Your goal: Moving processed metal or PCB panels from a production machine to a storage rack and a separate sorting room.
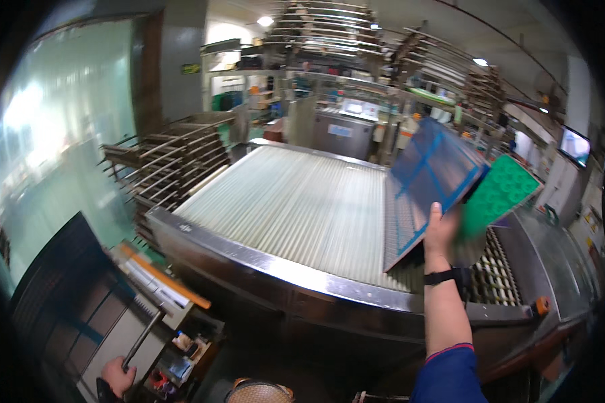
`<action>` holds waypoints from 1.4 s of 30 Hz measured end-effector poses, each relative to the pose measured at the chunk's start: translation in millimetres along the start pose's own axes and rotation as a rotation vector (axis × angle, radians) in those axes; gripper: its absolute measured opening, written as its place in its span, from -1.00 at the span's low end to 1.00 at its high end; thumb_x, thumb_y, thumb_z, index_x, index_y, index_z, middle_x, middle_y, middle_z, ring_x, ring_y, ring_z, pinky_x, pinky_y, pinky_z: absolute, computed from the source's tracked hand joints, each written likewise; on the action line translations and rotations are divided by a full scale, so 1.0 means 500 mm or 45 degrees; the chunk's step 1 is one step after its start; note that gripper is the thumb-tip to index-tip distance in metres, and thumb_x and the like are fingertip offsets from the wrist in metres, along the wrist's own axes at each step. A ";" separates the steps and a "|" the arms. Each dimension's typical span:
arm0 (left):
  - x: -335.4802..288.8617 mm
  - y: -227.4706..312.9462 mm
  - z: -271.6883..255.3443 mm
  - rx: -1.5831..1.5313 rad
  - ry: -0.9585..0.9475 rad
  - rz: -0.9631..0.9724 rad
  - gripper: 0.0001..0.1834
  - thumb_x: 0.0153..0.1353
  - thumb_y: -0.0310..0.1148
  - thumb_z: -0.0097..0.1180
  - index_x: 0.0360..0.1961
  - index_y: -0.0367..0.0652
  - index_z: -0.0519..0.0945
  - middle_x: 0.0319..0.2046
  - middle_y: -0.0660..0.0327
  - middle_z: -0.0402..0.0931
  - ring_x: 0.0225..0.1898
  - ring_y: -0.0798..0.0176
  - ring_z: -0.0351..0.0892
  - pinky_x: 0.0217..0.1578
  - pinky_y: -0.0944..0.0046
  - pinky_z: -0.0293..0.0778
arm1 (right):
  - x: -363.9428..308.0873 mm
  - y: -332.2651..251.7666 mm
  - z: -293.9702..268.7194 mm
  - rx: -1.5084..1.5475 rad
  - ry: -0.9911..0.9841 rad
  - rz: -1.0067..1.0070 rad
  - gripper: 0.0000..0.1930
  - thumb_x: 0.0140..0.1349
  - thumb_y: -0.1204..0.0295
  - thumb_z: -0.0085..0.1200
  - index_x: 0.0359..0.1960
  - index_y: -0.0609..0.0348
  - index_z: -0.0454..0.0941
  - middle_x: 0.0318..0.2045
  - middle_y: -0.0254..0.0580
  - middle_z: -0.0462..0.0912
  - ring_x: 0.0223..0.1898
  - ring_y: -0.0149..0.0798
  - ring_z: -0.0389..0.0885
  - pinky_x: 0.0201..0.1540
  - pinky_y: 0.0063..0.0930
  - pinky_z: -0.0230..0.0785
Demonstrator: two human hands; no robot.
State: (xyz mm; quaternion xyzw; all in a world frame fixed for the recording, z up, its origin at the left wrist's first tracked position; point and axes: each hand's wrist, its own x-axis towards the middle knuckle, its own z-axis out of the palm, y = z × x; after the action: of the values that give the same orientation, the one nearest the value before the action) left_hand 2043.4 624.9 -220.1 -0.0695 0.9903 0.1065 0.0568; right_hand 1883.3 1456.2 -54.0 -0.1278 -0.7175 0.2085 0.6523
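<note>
– Navy, red-trimmed sleeve (450, 377) foremost, outstretched: the right hand (439, 236), fingers blurred, grips a flat grey panel lined in blue (410, 176), tilted over a pale ribbed roller bed (282, 201).

– Handling?

– Likely stiff, light, easily scratched; opposite edges suit. Left hand (119, 377), low, curls around a slim dark bar (144, 338).

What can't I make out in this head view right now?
Head view, right hand: its fingers blur beside the green panel, so their grip is unclear.
Head view, white rollers: partly hidden by the blue-striped panel.
Head view, forearm behind the left hand: cut off by the lower edge.
Head view, wall screen: too small to read.
</note>
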 end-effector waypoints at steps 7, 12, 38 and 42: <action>0.025 0.029 0.000 0.030 0.025 -0.108 -0.54 0.17 0.04 0.16 -0.09 -0.07 0.67 -0.21 -0.03 0.68 -0.10 -0.15 0.65 -0.09 -0.06 0.56 | 0.035 0.101 0.033 -0.296 -0.214 0.478 -0.28 0.36 -0.11 0.09 -0.06 0.56 0.60 -0.09 0.21 0.70 -0.11 -0.01 0.66 0.06 -0.21 0.45; 0.006 0.012 0.002 0.004 0.147 -0.078 -0.56 0.16 0.03 0.17 -0.10 -0.05 0.68 -0.27 0.04 0.69 -0.15 -0.12 0.66 -0.12 -0.06 0.57 | 0.039 0.148 0.036 -0.280 0.141 -0.113 -0.39 0.42 0.00 0.05 0.14 0.42 0.54 0.11 0.19 0.62 0.07 0.14 0.61 0.17 -0.22 0.41; -0.014 -0.012 0.004 -0.078 0.324 0.004 -0.73 0.05 -0.27 0.23 -0.25 -0.18 0.67 -0.30 -0.05 0.64 -0.22 -0.20 0.63 -0.19 -0.07 0.54 | 0.143 -0.170 -0.103 0.193 0.053 0.073 -0.67 0.45 0.34 0.10 0.07 0.37 0.59 -0.08 -0.22 0.69 -0.10 -0.31 0.57 0.03 -0.44 0.39; 0.004 0.030 0.006 -0.169 0.373 0.047 -0.69 0.08 -0.29 0.27 -0.20 -0.26 0.65 -0.31 -0.08 0.63 -0.23 -0.24 0.60 -0.20 -0.07 0.50 | 0.187 -0.207 -0.227 0.226 0.195 0.175 -0.66 0.45 0.33 0.10 0.05 0.43 0.57 -0.14 -0.25 0.66 -0.16 -0.37 0.50 -0.04 -0.49 0.34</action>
State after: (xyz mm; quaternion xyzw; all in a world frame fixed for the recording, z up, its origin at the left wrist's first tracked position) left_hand 2039.6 639.5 -220.2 -0.0698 0.9798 0.1615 -0.0950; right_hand 1994.1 1422.7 84.1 -0.1340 -0.6339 0.3050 0.6980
